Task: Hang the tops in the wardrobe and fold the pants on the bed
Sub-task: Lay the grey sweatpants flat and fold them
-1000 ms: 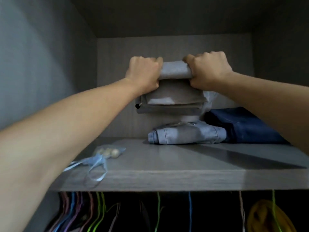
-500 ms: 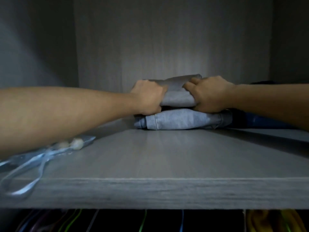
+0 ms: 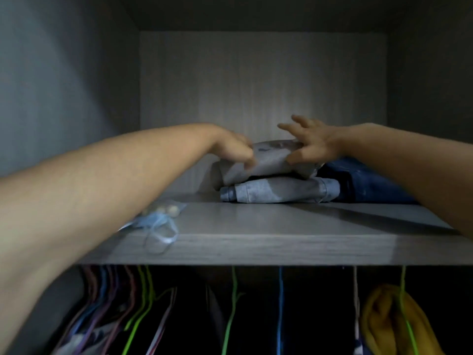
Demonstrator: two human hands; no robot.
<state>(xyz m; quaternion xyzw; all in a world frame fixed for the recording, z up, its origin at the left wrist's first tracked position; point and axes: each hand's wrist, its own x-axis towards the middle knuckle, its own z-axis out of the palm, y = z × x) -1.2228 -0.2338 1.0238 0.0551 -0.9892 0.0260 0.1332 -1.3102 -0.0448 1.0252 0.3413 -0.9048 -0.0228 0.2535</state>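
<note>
Folded grey pants (image 3: 271, 161) lie on top of folded light-blue jeans (image 3: 279, 192) at the back of the wardrobe's upper shelf (image 3: 281, 248). My left hand (image 3: 234, 149) is blurred at the left end of the grey pants, fingers curled against the cloth. My right hand (image 3: 311, 143) has its fingers spread, the thumb touching the pants' right end and the other fingers lifted above it. Dark blue folded jeans (image 3: 368, 183) lie to the right of the stack.
A small clear bag of pale beads (image 3: 166, 210) and a light-blue ribbon (image 3: 158, 231) lie near the shelf's left front edge. Below the shelf hang several coloured hangers (image 3: 143, 298) and a yellow garment (image 3: 389, 319). The wardrobe walls close in on both sides.
The grey pants came down from mid-air onto the light-blue jeans. My right hand has since let go and spread its fingers; my left hand stays at the left end.
</note>
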